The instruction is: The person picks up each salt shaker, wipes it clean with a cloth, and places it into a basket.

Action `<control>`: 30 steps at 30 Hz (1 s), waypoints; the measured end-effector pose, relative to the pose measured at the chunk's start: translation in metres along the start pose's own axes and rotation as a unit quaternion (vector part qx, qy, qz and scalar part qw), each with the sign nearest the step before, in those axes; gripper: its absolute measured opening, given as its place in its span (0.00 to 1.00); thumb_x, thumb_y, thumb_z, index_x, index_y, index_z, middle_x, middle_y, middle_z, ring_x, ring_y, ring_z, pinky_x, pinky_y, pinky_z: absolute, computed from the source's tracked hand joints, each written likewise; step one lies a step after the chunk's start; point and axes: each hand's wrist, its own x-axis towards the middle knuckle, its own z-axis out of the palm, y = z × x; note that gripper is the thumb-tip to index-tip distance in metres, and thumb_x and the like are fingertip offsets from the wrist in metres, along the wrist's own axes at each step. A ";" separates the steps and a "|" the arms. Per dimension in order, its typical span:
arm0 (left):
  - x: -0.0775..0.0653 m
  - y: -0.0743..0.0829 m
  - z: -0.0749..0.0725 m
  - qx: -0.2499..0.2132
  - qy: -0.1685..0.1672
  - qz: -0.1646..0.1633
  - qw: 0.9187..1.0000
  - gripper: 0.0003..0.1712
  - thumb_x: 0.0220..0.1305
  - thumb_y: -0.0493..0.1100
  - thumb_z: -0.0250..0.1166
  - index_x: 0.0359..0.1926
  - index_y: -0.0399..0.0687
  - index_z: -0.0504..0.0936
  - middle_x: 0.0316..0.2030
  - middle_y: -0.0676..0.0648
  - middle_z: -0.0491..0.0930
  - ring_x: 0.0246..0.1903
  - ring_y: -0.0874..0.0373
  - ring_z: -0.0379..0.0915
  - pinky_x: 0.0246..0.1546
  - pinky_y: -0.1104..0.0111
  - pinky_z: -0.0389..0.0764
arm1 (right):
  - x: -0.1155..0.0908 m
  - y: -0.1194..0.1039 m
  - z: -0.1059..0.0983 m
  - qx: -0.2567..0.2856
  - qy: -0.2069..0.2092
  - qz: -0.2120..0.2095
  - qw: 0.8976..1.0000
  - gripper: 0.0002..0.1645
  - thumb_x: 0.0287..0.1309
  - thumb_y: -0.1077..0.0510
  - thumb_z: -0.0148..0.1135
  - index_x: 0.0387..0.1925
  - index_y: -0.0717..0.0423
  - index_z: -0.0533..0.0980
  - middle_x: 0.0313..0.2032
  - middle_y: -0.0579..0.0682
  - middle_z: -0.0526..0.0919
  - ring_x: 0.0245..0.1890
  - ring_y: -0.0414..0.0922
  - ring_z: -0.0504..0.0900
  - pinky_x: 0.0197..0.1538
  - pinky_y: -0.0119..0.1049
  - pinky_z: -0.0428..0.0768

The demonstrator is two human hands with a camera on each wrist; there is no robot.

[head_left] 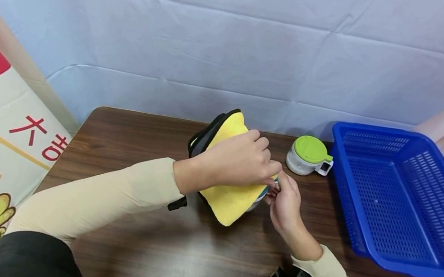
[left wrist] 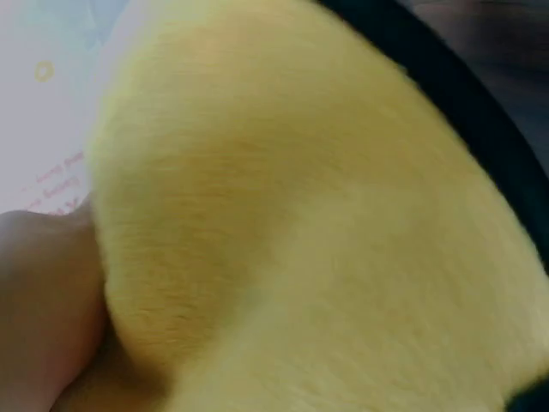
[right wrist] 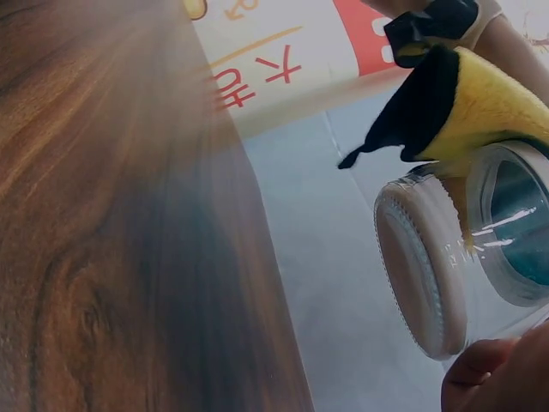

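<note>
One clear jar (right wrist: pixel 420 262) (contents unclear) sits in the right grip (head_left: pixel 287 203).

Can hardly spot the jar (right wrist: pixel 422 275) from the head view, mostly buried behind the cloth (head_left: pixel 234 202)! Can't make out every fingertip of the left hand (head_left: pixel 240 160), either. Over at the left wrist, swamped by blurred cloth. Losing jar and right hand (head_left: pixel 287 201) past the right wrist's edge, and basket (head_left: pixel 393 202) off the head's.

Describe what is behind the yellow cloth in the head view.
Past the right edge of the yellow cloth, part of a clear jar shows; the rest is covered.
</note>
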 end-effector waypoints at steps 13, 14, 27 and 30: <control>-0.004 0.010 0.015 0.050 0.021 -0.034 0.998 0.22 0.78 0.56 0.53 0.24 0.55 0.72 0.14 0.56 0.67 0.20 0.59 0.56 0.28 0.68 0.58 | -0.001 0.002 -0.002 -0.009 -0.007 0.009 1.000 0.30 0.81 0.50 0.39 0.20 0.46 0.75 0.19 0.41 0.75 0.22 0.35 0.72 0.29 0.28 0.73; -0.004 0.010 0.016 0.051 0.022 -0.035 0.998 0.22 0.78 0.56 0.53 0.24 0.55 0.72 0.14 0.56 0.67 0.20 0.59 0.57 0.28 0.68 0.58 | -0.001 0.002 -0.003 -0.009 -0.007 0.008 1.000 0.30 0.81 0.50 0.39 0.20 0.46 0.76 0.20 0.41 0.76 0.22 0.35 0.73 0.29 0.28 0.73; -0.005 0.008 0.021 0.054 0.032 -0.042 0.997 0.21 0.79 0.54 0.52 0.25 0.54 0.72 0.15 0.56 0.67 0.20 0.59 0.61 0.28 0.68 0.60 | -0.001 0.003 -0.003 -0.004 -0.016 -0.001 1.000 0.30 0.81 0.50 0.40 0.22 0.46 0.79 0.20 0.40 0.78 0.21 0.35 0.70 0.26 0.26 0.70; -0.004 0.008 0.021 0.056 0.031 -0.043 0.997 0.21 0.79 0.53 0.52 0.26 0.54 0.73 0.15 0.56 0.68 0.21 0.59 0.62 0.28 0.68 0.62 | -0.001 0.002 -0.003 -0.003 -0.016 0.001 1.000 0.30 0.81 0.50 0.40 0.22 0.46 0.79 0.20 0.40 0.79 0.21 0.35 0.71 0.26 0.27 0.70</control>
